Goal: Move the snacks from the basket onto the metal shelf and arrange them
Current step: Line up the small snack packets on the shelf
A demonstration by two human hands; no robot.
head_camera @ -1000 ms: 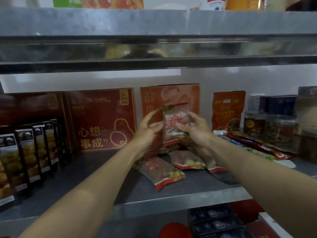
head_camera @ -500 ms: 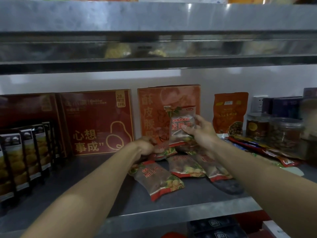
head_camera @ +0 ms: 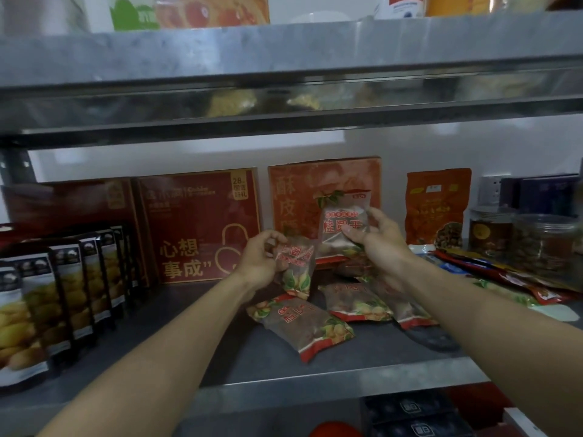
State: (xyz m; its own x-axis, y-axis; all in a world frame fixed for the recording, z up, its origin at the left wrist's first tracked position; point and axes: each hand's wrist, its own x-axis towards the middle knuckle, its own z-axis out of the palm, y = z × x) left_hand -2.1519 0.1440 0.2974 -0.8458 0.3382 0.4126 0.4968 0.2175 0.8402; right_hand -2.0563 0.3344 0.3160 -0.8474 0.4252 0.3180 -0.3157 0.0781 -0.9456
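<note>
Both of my hands work over the metal shelf (head_camera: 347, 386). My right hand (head_camera: 375, 244) grips an upright clear snack packet with red lettering (head_camera: 342, 222) in front of an orange box (head_camera: 293, 197). A second, smaller packet (head_camera: 296, 266) hangs upside down, pinched at its top by my left hand (head_camera: 258, 260). Three more packets of the same kind lie flat on the shelf below: one in front (head_camera: 303, 326), one behind it (head_camera: 356, 302) and one partly under my right wrist (head_camera: 410, 313). The basket is out of view.
Red gift boxes (head_camera: 202, 225) stand along the back wall. A row of upright dark pouches (head_camera: 63, 298) fills the left side. An orange bag (head_camera: 437, 206), clear jars (head_camera: 542, 241) and flat wrappers (head_camera: 504, 272) crowd the right. Another shelf (head_camera: 284, 58) hangs close overhead.
My left hand dropped from the upright packet to the pile and has lifted a second packet off the shelf. My right hand keeps its packet upright, nearly still.
</note>
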